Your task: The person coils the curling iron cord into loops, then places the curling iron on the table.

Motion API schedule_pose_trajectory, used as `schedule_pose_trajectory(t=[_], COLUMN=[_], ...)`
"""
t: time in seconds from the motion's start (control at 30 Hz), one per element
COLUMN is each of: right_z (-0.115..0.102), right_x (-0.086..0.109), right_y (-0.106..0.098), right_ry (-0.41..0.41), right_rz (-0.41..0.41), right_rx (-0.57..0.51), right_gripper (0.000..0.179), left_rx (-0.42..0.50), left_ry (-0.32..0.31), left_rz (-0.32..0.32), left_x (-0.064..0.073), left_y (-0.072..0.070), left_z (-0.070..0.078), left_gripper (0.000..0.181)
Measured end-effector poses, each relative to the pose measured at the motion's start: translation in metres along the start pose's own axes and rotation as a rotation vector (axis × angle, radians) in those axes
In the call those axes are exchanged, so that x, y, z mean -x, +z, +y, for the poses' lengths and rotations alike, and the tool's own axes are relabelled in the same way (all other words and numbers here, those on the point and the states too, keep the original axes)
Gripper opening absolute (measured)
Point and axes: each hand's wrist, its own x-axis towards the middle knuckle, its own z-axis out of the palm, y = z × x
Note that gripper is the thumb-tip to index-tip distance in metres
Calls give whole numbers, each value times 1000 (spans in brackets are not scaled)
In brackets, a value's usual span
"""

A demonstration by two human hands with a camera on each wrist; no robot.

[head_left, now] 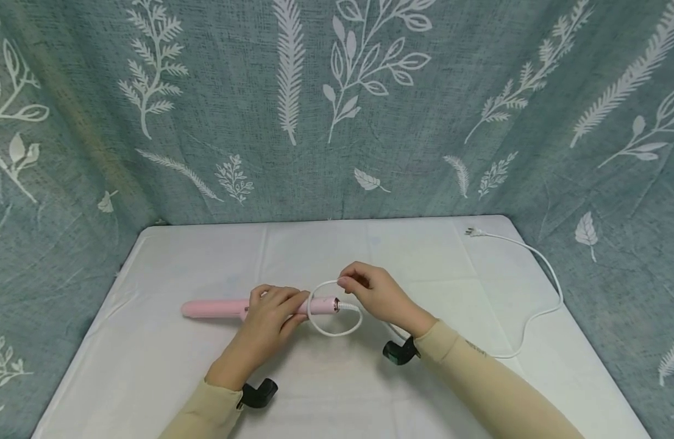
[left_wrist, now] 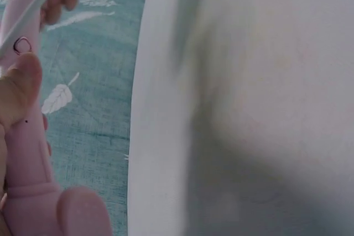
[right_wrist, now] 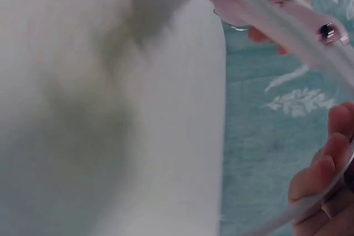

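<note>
A pink curling iron lies across the middle of the table, its rounded barrel end toward the left. My left hand grips its handle, and in the left wrist view the thumb lies on the handle just below a small button. From the handle's right end comes a white cord, looped around the handle. With thumb and fingers my right hand pinches the cord at the top of that loop. In the right wrist view its curled fingers are beside the cord.
The cord runs on under the right forearm and curves along the table's right side to a plug near the back right corner. A white cloth covers the table. A patterned green curtain hangs behind it and at both sides.
</note>
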Motion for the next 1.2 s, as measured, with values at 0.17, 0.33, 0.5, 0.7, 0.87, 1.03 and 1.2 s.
schedule_pose_trajectory(t=[0.17,0.33,0.5,0.7,0.87,1.03,1.2], right_z=[19,31,26,18,-1,-20,-33], right_x=[1,6,14,23,28,34,41], right_y=[10,24,34,44,45,46,46], right_ry=[184,331,277,64,-45,-107,-199], right_rz=[-19,-51,-55,-55,-53,-49,-20], right_rx=[-258,-466,-328,81,308,483,580], right_gripper=[34,41,29,22,26,33,30], left_rx=[11,18,23,23,-6,-43,-56], left_ry=[-1,-3,-48,-139,-190,-216,-260], left_rz=[67,150,213,257,295,325,292], left_x=[-3,-8,-14,-21,-26,-31,-32], left_y=[-3,-4,-4,-3,0,6,12], left_z=[-1,-2,0,2,2,1,0], left_gripper=[37,41,43,44,43,41,39])
